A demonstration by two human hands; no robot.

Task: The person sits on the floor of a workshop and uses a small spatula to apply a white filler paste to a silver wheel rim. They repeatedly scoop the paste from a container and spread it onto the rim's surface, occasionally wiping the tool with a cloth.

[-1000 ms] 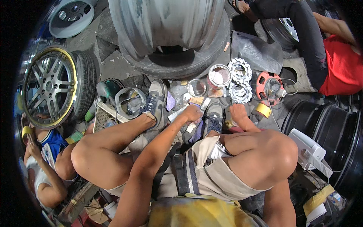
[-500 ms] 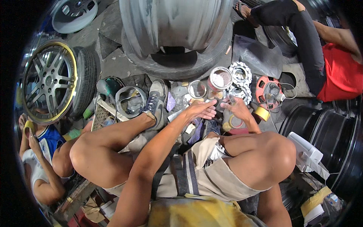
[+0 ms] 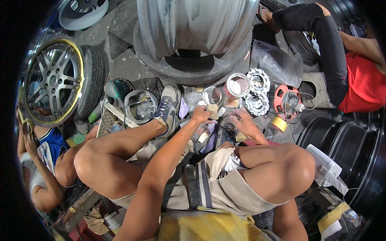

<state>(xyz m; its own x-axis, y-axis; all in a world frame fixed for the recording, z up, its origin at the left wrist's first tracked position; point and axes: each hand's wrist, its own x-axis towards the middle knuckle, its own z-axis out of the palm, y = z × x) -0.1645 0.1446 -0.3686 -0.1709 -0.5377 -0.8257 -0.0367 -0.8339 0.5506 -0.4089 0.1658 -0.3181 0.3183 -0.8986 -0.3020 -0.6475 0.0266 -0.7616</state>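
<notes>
My left hand (image 3: 202, 115) is closed at the edge of a small tan square piece (image 3: 213, 110), which looks like folded sandpaper. My right hand (image 3: 243, 122) hangs above my dark shoe (image 3: 227, 131), its fingers apart and bent downward. Nothing shows between them. Just beyond the hands stand an open red can (image 3: 237, 85) with white stuff inside and a clear round container (image 3: 212, 95). Scraps and purple pieces (image 3: 183, 107) lie on the ground around my feet.
A large grey wheel rim (image 3: 197, 28) rests on a tire (image 3: 161, 70) ahead. Silver toothed discs (image 3: 257, 91), a red reel with cable (image 3: 287, 100) and yellow tape (image 3: 279, 124) lie right. Black rims (image 3: 337, 140) stand farther right. Other people sit at left and upper right.
My hands have drawn apart. The left, stretched out before, is now closed on the tan piece; the right has shifted slightly left and down, fingers lowered. The view has shifted slightly.
</notes>
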